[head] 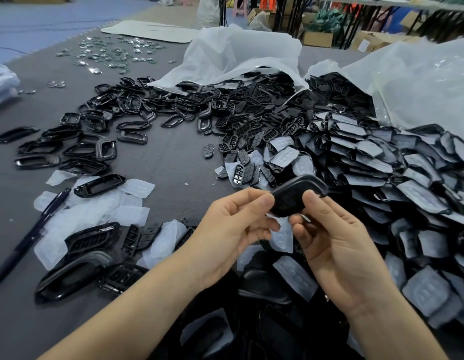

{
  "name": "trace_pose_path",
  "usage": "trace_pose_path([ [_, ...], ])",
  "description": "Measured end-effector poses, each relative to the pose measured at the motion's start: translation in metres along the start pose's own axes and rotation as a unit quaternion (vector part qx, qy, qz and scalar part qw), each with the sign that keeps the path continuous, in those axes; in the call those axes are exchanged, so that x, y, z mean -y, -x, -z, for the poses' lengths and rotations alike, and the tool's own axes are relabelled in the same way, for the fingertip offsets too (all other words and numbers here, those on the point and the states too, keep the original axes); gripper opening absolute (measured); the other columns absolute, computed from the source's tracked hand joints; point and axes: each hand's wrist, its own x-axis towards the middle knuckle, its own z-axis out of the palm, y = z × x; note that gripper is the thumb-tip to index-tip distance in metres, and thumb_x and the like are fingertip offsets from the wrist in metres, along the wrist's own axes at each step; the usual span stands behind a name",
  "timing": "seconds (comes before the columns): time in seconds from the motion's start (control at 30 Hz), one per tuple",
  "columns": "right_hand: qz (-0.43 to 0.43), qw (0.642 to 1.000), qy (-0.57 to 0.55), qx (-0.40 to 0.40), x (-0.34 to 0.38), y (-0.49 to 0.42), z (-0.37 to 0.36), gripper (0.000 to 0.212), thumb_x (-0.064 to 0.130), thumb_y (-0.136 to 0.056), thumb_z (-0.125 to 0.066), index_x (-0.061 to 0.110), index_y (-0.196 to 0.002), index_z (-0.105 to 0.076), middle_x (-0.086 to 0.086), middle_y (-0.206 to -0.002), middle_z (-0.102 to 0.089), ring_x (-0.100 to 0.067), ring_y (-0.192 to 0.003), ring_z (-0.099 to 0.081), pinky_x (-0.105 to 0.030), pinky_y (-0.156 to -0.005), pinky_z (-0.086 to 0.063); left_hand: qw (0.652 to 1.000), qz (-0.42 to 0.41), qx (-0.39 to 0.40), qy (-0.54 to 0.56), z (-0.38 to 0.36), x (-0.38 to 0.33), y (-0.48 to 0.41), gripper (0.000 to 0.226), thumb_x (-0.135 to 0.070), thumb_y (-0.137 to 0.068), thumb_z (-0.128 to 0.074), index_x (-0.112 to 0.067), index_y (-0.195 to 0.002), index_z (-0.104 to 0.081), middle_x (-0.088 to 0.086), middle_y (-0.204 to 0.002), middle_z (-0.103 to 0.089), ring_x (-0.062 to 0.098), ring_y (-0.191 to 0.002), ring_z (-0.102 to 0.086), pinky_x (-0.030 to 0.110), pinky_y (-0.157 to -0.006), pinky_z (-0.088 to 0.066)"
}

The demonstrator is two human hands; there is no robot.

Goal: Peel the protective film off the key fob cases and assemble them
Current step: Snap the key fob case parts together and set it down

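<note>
Black case (290,196) is up in mid-air over the bench (168,162), left hand (233,229) pinching one end, right hand (332,237) pinching the other. Heap of filmed cases (368,162) just to the right, loose films (129,215) and a pen (31,235) off left.

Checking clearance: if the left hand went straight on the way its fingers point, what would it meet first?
The black key fob case it pinches; just beyond, probably fingers of the right hand, though depth is unclear.
</note>
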Motion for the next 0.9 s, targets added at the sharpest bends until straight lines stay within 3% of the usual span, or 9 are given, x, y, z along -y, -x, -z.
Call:
trace_pose_path([
  [0.2, -0.009, 0.998, -0.046, 0.045, 0.0, 0.002, 0.001, 0.01, 0.023, -0.053, -0.075, 0.014, -0.055, -0.072, 0.001, -0.06, -0.066, -0.007, -0.058, -0.066, -0.013, -0.054, -0.052, 0.986, 0.051, 0.005, 0.156, -0.006, -0.006, 0.003, 0.013, -0.015, -0.074, -0.061, -0.007, -0.074, -0.071, 0.006, -0.068, -0.069, 0.008, -0.06, -0.069, 0.016, -0.055, -0.054],
  [0.37, -0.049, 0.988, -0.112, 0.092, 0.001, 0.003, 0.002, 0.054, 0.033, -0.031, -0.097, 0.006, -0.073, -0.077, -0.006, -0.077, -0.072, -0.007, -0.062, -0.067, -0.013, -0.053, -0.052, 0.983, 0.042, 0.005, 0.18, -0.007, -0.009, 0.005, 0.03, -0.016, -0.062, -0.072, 0.003, -0.084, -0.065, 0.009, -0.07, -0.069, 0.009, -0.057, -0.067, 0.016, -0.053, -0.054],
  [0.5, -0.083, 0.97, -0.209, 0.096, 0.007, 0.001, 0.005, 0.062, 0.044, -0.04, -0.093, 0.0, -0.077, -0.071, -0.012, -0.082, -0.068, -0.016, -0.063, -0.066, -0.021, -0.058, -0.056, 0.997, -0.038, 0.024, 0.067, -0.005, -0.013, 0.005, 0.012, -0.001, -0.06, -0.079, -0.01, -0.065, -0.074, 0.003, -0.075, -0.071, 0.011, -0.058, -0.069, 0.017, -0.056, -0.054],
  [0.57, -0.064, 0.983, -0.154, 0.079, 0.01, 0.0, 0.008, 0.054, 0.054, -0.059, -0.079, 0.004, -0.08, -0.074, -0.01, -0.084, -0.068, -0.016, -0.067, -0.065, -0.023, -0.065, -0.057, 0.987, -0.137, 0.033, -0.079, -0.002, -0.014, 0.006, 0.016, 0.007, -0.07, -0.071, -0.008, -0.067, -0.072, 0.0, -0.083, -0.069, 0.013, -0.061, -0.069, 0.016, -0.059, -0.053],
  [0.6, -0.047, 0.991, -0.106, 0.068, 0.01, 0.0, 0.008, 0.049, 0.055, -0.068, -0.069, 0.008, -0.081, -0.075, -0.008, -0.084, -0.069, -0.015, -0.069, -0.065, -0.022, -0.066, -0.056, 0.96, -0.206, 0.032, -0.186, 0.0, -0.015, 0.006, 0.012, 0.006, -0.074, -0.069, -0.006, -0.071, -0.071, 0.001, -0.086, -0.066, 0.011, -0.062, -0.069, 0.015, -0.061, -0.051],
  [0.67, 0.006, 0.998, -0.025, 0.051, 0.008, -0.002, 0.009, 0.037, 0.047, -0.076, -0.061, 0.013, -0.08, -0.076, -0.008, -0.085, -0.07, -0.013, -0.071, -0.064, -0.02, -0.063, -0.054, 0.861, -0.322, 0.03, -0.393, 0.005, -0.016, 0.006, 0.004, 0.001, -0.076, -0.072, -0.002, -0.079, -0.072, 0.004, -0.091, -0.062, 0.005, -0.065, -0.063, 0.012, -0.065, -0.05],
  [0.77, 0.098, 0.988, 0.113, 0.037, 0.004, -0.004, 0.011, 0.018, 0.027, -0.068, -0.075, 0.019, -0.084, -0.074, -0.009, -0.094, -0.073, -0.017, -0.083, -0.067, -0.02, -0.067, -0.054, 0.736, -0.393, 0.019, -0.551, 0.011, -0.017, 0.003, 0.008, -0.004, -0.076, -0.076, 0.0, -0.081, -0.073, 0.01, -0.1, -0.061, 0.008, -0.07, -0.064, 0.013, -0.074, -0.051],
  [0.83, 0.13, 0.969, 0.207, 0.023, 0.001, -0.006, 0.015, 0.025, 0.02, -0.067, -0.073, 0.024, -0.091, -0.072, -0.008, -0.093, -0.074, -0.018, -0.087, -0.069, -0.02, -0.072, -0.054, 0.701, -0.396, 0.022, -0.593, 0.014, -0.018, 0.002, 0.011, -0.008, -0.075, -0.079, -0.001, -0.081, -0.073, 0.012, -0.106, -0.062, 0.01, -0.074, -0.065, 0.015, -0.077, -0.051],
  [0.9, 0.134, 0.958, 0.254, 0.019, -0.002, -0.006, 0.018, 0.036, 0.004, -0.075, -0.071, 0.031, -0.099, -0.069, -0.005, -0.086, -0.074, -0.016, -0.081, -0.07, -0.02, -0.073, -0.054, 0.706, -0.371, 0.024, -0.603, 0.015, -0.016, 0.002, 0.015, -0.014, -0.074, -0.08, -0.002, -0.08, -0.073, 0.01, -0.109, -0.064, 0.01, -0.078, -0.063, 0.014, -0.078, -0.051],
])
